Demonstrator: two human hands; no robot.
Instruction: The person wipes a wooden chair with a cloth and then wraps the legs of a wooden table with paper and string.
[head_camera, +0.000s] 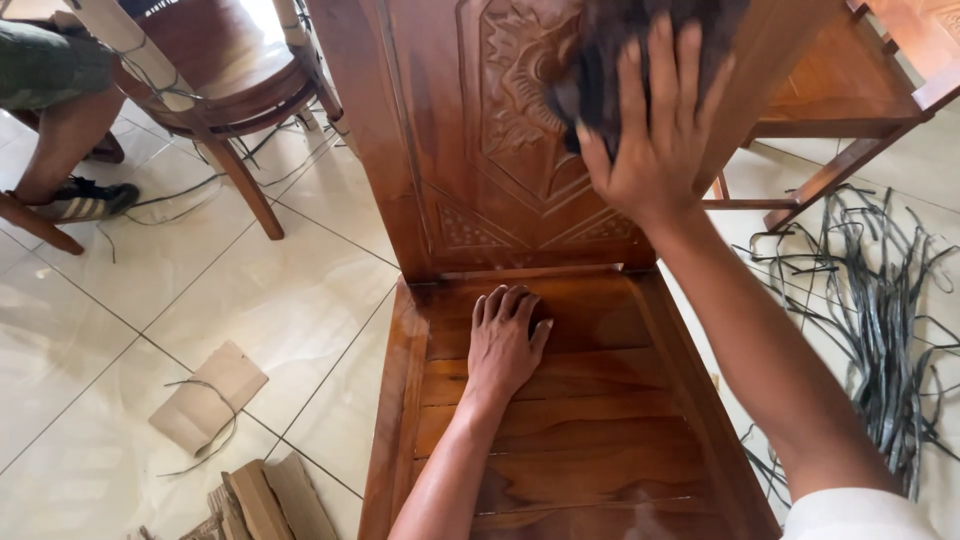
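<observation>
Here, head view only: wooden chair (560, 420) right below the camera, carved backrest (500, 150) upright, slatted seat toward the viewer. Left hand (505, 340) lies flat on the seat close to the back joint, fingers spread and slightly curled, palm down, holding nothing; looks like it braces the chair so it does not shift. Right hand (655, 130) is raised against the backrest, fingers splayed wide, pressing a dark cloth (610, 60) onto the carved panel; open palm spreads pressure over the rag, likely for rubbing the relief. Cloth is bunched, upper part cut by the frame edge. Wood looks glossy, maybe wet or freshly coated, cannot tell which. Around: pale tile floor (200, 300), cardboard scraps (210, 400) at lower left, a heap of grey straps (880, 310) on the right, more chairs (210, 70) behind. Another person's leg and shoe (85, 200) at top left, well apart from the hands.
</observation>
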